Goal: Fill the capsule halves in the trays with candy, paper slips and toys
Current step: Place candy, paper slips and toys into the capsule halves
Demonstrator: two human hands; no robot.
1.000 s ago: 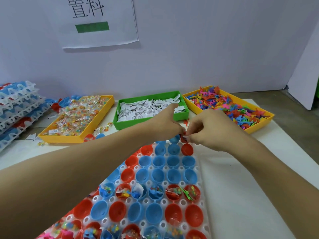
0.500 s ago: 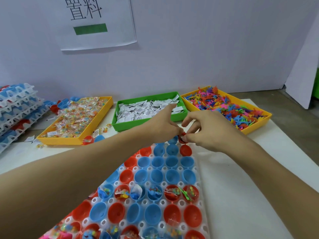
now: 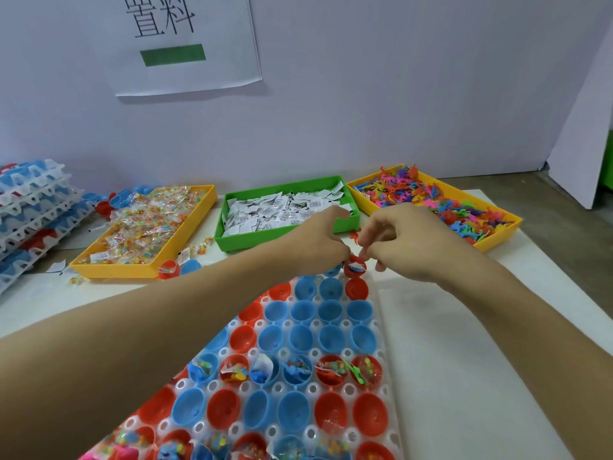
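While both hands meet over the red half (image 3: 355,267) at the tray's (image 3: 381,366) far corner, the right hand (image 3: 409,242) pinches something small above it, seemingly to tuck it in. The left hand (image 3: 315,242) curls beside the half, likely steadying it; what it holds I cannot tell.

Along the table's (image 3: 464,343) far edge we see the candy tray (image 3: 185,257) left, the paper-slip tray (image 3: 282,239) middle and the toy tray (image 3: 497,242) right, with the capsule tray (image 3: 378,327) before them and stacked trays (image 3: 30,207) at the left edge.
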